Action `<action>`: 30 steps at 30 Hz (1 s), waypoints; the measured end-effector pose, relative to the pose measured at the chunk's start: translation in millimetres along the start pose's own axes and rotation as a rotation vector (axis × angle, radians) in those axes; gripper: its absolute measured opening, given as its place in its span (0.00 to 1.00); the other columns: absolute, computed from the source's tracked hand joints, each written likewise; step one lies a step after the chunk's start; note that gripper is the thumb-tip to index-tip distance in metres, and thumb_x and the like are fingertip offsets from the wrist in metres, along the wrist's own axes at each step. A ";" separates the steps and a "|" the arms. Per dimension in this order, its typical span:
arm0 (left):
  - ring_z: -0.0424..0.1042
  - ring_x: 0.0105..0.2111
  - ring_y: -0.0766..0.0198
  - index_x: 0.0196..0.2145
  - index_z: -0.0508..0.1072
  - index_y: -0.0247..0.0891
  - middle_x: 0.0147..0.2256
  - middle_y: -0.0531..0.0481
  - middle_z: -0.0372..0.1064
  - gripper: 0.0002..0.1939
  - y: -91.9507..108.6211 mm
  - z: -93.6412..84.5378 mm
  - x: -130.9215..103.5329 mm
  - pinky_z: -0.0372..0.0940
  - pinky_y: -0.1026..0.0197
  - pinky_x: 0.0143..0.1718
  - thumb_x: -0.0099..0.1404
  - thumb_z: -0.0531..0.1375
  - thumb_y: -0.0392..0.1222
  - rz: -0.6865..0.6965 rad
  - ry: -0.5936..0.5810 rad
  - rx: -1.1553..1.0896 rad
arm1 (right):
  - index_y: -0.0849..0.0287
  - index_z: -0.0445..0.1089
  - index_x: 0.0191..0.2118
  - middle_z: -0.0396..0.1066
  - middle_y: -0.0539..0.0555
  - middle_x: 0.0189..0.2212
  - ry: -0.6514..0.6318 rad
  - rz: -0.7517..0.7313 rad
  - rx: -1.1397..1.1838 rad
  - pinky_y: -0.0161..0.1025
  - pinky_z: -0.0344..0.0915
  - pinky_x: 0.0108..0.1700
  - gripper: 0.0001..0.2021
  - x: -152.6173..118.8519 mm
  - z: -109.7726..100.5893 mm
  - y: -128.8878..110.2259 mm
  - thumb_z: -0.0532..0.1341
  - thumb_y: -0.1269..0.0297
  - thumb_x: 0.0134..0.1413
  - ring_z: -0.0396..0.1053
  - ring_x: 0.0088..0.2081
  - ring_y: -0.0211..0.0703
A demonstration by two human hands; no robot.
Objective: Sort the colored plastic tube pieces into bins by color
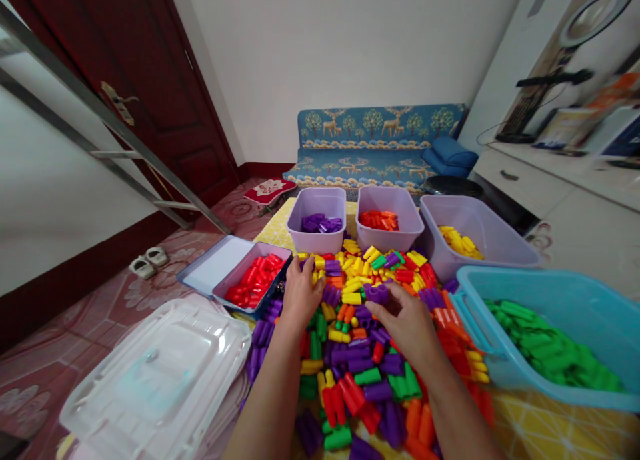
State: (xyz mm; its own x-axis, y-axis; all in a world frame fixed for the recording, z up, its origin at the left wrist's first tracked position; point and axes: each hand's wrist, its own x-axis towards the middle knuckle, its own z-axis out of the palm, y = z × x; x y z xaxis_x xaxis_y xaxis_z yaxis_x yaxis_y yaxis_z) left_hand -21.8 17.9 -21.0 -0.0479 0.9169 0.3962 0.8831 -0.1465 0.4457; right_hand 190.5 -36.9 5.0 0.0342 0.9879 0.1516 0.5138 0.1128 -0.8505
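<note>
A heap of small plastic double-tube pieces in purple, yellow, red, orange and green covers the table's middle. Over its far left part, my left hand reaches with the fingers apart, close to yellow and purple pieces; its fingertips are partly hidden. My right hand pinches a purple plastic piece between thumb and fingers, just above the heap. Beyond the hands stand a lilac bin with purple pieces and another lilac bin with red-orange ones.
On the right are a lilac bin with yellow pieces and a blue bin with green ones. A shallow box of red pieces and a clear lid lie left. A sofa and ladder stand beyond.
</note>
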 end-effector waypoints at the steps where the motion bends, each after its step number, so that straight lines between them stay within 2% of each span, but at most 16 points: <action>1: 0.60 0.57 0.45 0.55 0.67 0.32 0.56 0.34 0.60 0.25 -1.0 -1.3 0.6 0.58 0.46 0.58 0.60 0.59 0.39 0.001 -0.023 0.022 | 0.57 0.70 0.36 0.76 0.53 0.29 -0.009 0.000 0.002 0.39 0.67 0.35 0.12 -0.2 0.5 -0.3 0.63 0.55 0.48 0.73 0.32 0.46; 5: 0.66 0.50 0.50 0.51 0.71 0.37 0.50 0.41 0.68 0.21 4.5 -8.1 2.9 0.61 0.49 0.54 0.60 0.58 0.37 0.068 -0.093 0.001 | 0.57 0.71 0.35 0.76 0.53 0.30 -0.021 0.002 -0.004 0.39 0.67 0.35 0.11 -0.3 3.1 2.6 0.63 0.56 0.48 0.73 0.32 0.46; 9: 0.66 0.50 0.53 0.50 0.73 0.38 0.49 0.43 0.70 0.22 12.3 -8.6 1.4 0.60 0.51 0.55 0.57 0.58 0.33 0.153 -0.179 -0.137 | 0.57 0.71 0.38 0.77 0.54 0.31 -0.026 0.006 0.003 0.40 0.68 0.36 0.13 0.9 4.9 7.8 0.63 0.55 0.48 0.74 0.33 0.47; 13: 0.60 0.56 0.46 0.50 0.74 0.37 0.56 0.39 0.63 0.24 13.4 -1.9 -2.4 0.56 0.44 0.57 0.54 0.58 0.30 0.083 -0.124 -0.036 | 0.57 0.71 0.37 0.77 0.54 0.32 -0.029 -0.004 -0.017 0.40 0.68 0.36 0.13 1.4 4.3 8.9 0.63 0.55 0.49 0.74 0.33 0.48; 15: 0.62 0.54 0.48 0.48 0.75 0.37 0.53 0.39 0.67 0.24 13.7 1.2 -2.8 0.57 0.45 0.56 0.54 0.56 0.27 0.081 -0.138 -0.041 | 0.57 0.71 0.37 0.77 0.54 0.31 -0.025 -0.005 -0.039 0.41 0.68 0.36 0.13 1.2 3.7 8.0 0.63 0.55 0.49 0.74 0.33 0.48; 18: 0.69 0.49 0.54 0.45 0.76 0.36 0.45 0.42 0.73 0.24 18.4 2.8 -2.0 0.60 0.51 0.54 0.53 0.53 0.24 0.097 -0.219 -0.192 | 0.57 0.71 0.37 0.77 0.54 0.31 -0.028 0.005 -0.068 0.41 0.68 0.37 0.13 0.8 3.4 6.2 0.63 0.55 0.49 0.74 0.33 0.48; 20: 0.72 0.44 0.57 0.45 0.75 0.36 0.42 0.45 0.75 0.22 24.6 1.3 -1.9 0.63 0.54 0.51 0.54 0.55 0.25 0.050 -0.265 -0.343 | 0.57 0.72 0.38 0.77 0.54 0.32 -0.034 0.009 -0.065 0.41 0.68 0.37 0.12 0.8 3.6 5.6 0.63 0.56 0.49 0.74 0.34 0.47; 23: 0.74 0.33 0.61 0.48 0.71 0.34 0.35 0.48 0.74 0.20 35.3 -3.9 -3.2 0.69 0.58 0.39 0.55 0.58 0.30 -0.086 -0.325 -0.602 | 0.57 0.72 0.39 0.77 0.54 0.32 -0.041 0.006 -0.040 0.41 0.68 0.37 0.13 1.6 3.7 6.4 0.62 0.55 0.50 0.74 0.34 0.47; 26: 0.72 0.24 0.64 0.45 0.69 0.32 0.27 0.51 0.70 0.16 42.2 -10.2 -4.5 0.67 0.63 0.26 0.58 0.58 0.37 -0.176 -0.429 -0.859 | 0.56 0.72 0.40 0.77 0.54 0.33 -0.044 0.011 -0.030 0.40 0.68 0.36 0.13 2.5 3.2 8.2 0.62 0.55 0.50 0.74 0.33 0.47; 28: 0.70 0.22 0.64 0.41 0.69 0.32 0.24 0.53 0.68 0.13 42.5 -13.9 -4.6 0.65 0.65 0.23 0.59 0.58 0.41 -0.185 -0.464 -0.912 | 0.56 0.72 0.39 0.78 0.55 0.33 -0.046 0.014 -0.046 0.40 0.68 0.35 0.13 2.7 2.6 9.0 0.62 0.55 0.50 0.75 0.33 0.48; 30: 0.68 0.20 0.66 0.40 0.70 0.32 0.23 0.54 0.67 0.13 39.8 -17.2 -4.3 0.63 0.66 0.22 0.60 0.57 0.43 -0.139 -0.471 -0.857 | 0.56 0.72 0.38 0.78 0.55 0.33 -0.056 0.016 -0.068 0.41 0.68 0.36 0.13 2.5 1.8 9.1 0.62 0.54 0.50 0.75 0.34 0.49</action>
State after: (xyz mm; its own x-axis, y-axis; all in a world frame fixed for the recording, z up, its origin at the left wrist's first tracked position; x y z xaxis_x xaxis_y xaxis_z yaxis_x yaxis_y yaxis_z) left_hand 5.5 1.8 8.8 0.2288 0.9733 0.0191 0.2384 -0.0750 0.9683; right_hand 193.7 -33.2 -3.4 -0.0042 0.9941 0.1082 0.5704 0.0913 -0.8163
